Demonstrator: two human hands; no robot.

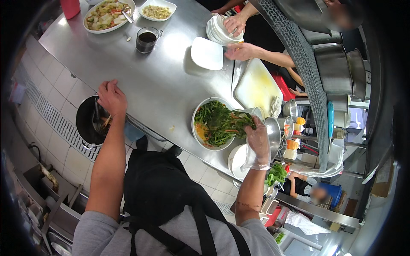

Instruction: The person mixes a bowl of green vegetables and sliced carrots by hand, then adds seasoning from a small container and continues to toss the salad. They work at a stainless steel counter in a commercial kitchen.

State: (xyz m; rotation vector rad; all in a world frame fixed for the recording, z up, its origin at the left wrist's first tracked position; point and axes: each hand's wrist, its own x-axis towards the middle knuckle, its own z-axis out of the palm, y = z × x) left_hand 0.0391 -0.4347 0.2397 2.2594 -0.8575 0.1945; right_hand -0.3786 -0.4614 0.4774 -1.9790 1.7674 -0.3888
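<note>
My right hand (257,136), in a clear plastic glove, grips a clump of dressed leafy greens (238,123). The clump hangs over the right side of a white bowl (194,120) that holds more greens, shredded orange bits and yellow-orange liquid. Partly under that wrist is a second white bowl (236,161). Bare and loosely bent, my left hand (112,97) is by the counter edge, above a dark cooking pot (82,116) with several utensils (102,123) inside. Its fingers look apart, with nothing seen in them; its underside is hidden.
The steel counter (153,86) bears a glass mug of dark liquid (146,41), a vegetable dish (107,17) and a rice dish (157,12). Another person's hands (238,38) are at stacked white plates (214,28), near a square plate (207,53) and a cutting board (259,84). A mesh-edged shelf (298,57) overhangs the right.
</note>
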